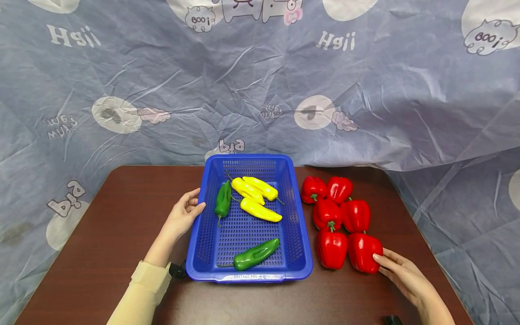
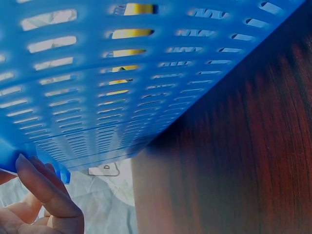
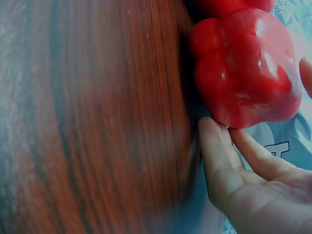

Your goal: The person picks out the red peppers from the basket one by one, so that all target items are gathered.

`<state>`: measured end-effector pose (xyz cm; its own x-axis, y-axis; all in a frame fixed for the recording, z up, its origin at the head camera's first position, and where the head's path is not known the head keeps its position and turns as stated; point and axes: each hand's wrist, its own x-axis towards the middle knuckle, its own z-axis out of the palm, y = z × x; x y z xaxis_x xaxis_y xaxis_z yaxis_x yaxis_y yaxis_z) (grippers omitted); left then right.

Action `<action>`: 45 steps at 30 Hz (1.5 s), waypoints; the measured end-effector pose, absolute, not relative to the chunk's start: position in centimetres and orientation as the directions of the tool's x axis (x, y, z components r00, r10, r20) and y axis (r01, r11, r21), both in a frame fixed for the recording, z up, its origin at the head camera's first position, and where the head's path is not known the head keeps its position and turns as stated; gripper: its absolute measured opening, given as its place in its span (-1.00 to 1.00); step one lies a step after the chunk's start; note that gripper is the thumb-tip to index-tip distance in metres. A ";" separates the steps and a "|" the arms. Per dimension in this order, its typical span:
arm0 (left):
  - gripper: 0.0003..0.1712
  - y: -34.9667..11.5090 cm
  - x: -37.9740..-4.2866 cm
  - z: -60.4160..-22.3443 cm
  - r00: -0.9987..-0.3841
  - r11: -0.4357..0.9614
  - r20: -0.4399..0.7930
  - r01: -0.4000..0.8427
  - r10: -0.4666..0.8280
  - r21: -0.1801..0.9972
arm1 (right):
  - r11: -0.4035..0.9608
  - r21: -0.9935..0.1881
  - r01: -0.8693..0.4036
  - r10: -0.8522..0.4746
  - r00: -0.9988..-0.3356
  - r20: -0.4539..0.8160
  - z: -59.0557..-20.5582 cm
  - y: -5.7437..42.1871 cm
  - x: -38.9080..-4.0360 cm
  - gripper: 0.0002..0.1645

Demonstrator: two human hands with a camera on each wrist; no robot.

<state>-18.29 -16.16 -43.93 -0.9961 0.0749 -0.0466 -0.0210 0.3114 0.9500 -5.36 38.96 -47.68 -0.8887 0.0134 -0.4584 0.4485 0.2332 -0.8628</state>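
Observation:
My left hand (image 1: 186, 215) grips the left rim of a blue perforated basket (image 1: 302, 243), and its bent fingers (image 2: 46, 187) show at the rim in the left wrist view. Inside the basket lie three yellow long peppers (image 1: 261, 210) and two green ones, one green pepper (image 1: 223, 199) by the left wall and another green pepper (image 1: 257, 255) near the front. My right hand (image 1: 406, 275) is at the nearest right red bell pepper (image 1: 365, 253). Its fairly straight fingers (image 3: 214, 146) touch the pepper's side, with the thumb spread apart at the other side.
Several more red bell peppers, including a front-left one (image 1: 331, 249) and a back-left one (image 1: 313, 188), stand in two close columns right of the basket. The brown wooden table (image 1: 101, 243) extends on both sides. A grey printed cloth (image 1: 243, 81) hangs behind it.

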 end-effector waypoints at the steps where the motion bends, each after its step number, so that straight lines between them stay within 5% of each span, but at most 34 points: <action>1: -0.36 -16.2 -18.3 -43.9 -0.996 0.316 -0.048 -0.021 0.077 0.949 | 0.238 -0.859 0.454 0.023 -0.886 -0.462 -47.7 39.0 -5.4 -0.10; 22: -0.34 -16.2 -18.1 -43.5 -0.994 0.351 -0.068 -0.034 0.084 0.936 | 0.244 -0.864 0.442 0.051 -0.895 -0.443 -47.4 39.3 -5.2 -0.07; 26: -0.34 -16.3 -18.1 -43.6 -0.993 0.357 -0.071 -0.035 0.091 0.934 | 0.206 -0.898 0.389 0.041 -0.920 -0.390 -47.3 39.8 -5.2 -0.16; 32: -0.36 -16.4 -18.4 -43.8 -0.992 0.376 -0.085 -0.044 0.093 0.926 | 0.059 -0.961 0.272 0.010 -0.962 -0.272 -46.7 40.5 -5.3 -0.66; 45: -0.37 -16.5 -18.2 -43.2 -0.993 0.428 -0.059 -0.010 0.101 0.904 | -0.077 -0.996 0.034 -0.070 -0.997 -0.028 -42.9 39.4 -7.1 -0.52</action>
<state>-18.25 -16.50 -43.24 -0.9931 0.1013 -0.0585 -0.0095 0.4284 0.9036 -7.11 39.43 -42.93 -0.9971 -0.0705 -0.0284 0.0338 -0.0774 -0.9964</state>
